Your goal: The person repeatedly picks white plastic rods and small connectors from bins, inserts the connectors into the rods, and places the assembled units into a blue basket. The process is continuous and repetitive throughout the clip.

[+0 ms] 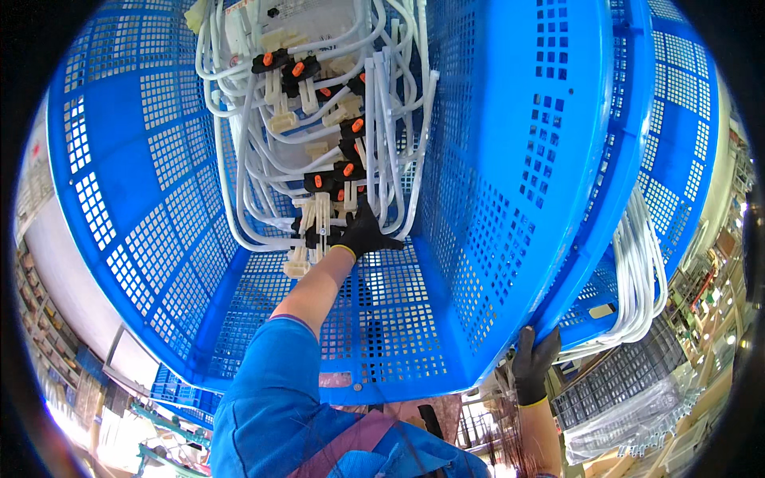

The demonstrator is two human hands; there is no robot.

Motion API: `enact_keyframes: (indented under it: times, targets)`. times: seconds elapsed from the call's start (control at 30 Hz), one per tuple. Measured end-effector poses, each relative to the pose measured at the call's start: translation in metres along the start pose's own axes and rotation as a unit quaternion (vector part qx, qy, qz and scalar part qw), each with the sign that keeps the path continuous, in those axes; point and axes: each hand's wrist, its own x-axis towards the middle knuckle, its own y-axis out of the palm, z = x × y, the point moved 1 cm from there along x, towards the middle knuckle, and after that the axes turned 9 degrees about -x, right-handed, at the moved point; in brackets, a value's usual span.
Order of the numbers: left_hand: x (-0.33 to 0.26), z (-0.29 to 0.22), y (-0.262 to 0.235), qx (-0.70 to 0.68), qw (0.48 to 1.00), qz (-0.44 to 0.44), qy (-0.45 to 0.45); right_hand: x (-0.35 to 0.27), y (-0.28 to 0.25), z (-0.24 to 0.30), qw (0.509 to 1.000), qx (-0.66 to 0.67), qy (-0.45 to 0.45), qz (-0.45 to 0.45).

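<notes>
A big blue plastic basket [398,303] with grid-patterned walls fills the middle. In its far part lies a pile of bent white tubes [239,187], with black fittings carrying orange tabs [357,125] and cream plastic clips [321,215]. My left hand [365,233], in a black glove, reaches down to the nearest fittings. Its thumb stretches apart to the right, and some fingertips are hidden among the parts. My right hand [532,368], also black-gloved, is at the outer right corner, thumb and fingers around the basket rim.
A second blue basket [677,103] sits against the right side, with a bundle of white tubes [637,279] in it. Clear plastic-wrapped goods [629,414] lie at the lower right. Shelving [44,319] stands at the far left, and a smaller blue crate [179,390] is below it.
</notes>
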Motion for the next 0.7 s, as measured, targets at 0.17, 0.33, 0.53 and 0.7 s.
enact_keyframes:
  times: [0.17, 0.33, 0.53, 0.7]
  targets:
    - [-0.005, 0.008, -0.008, -0.089, 0.971, 0.144, -0.171, 0.009, -0.005, 0.003, 0.999, -0.031, 0.019, 0.019]
    - [-0.041, -0.032, -0.059, -0.086, 0.967, 0.18, -0.156, 0.012, -0.002, -0.004, 0.995, -0.09, -0.035, -0.024]
    - [-0.093, -0.101, -0.155, -0.178, 0.971, 0.133, -0.084, 0.022, -0.004, 0.004, 0.992, -0.103, -0.05, -0.044]
    - [-0.157, -0.161, -0.236, -0.261, 0.925, 0.216, -0.175, 0.007, 0.003, 0.045, 0.919, -0.171, -0.247, -0.255]
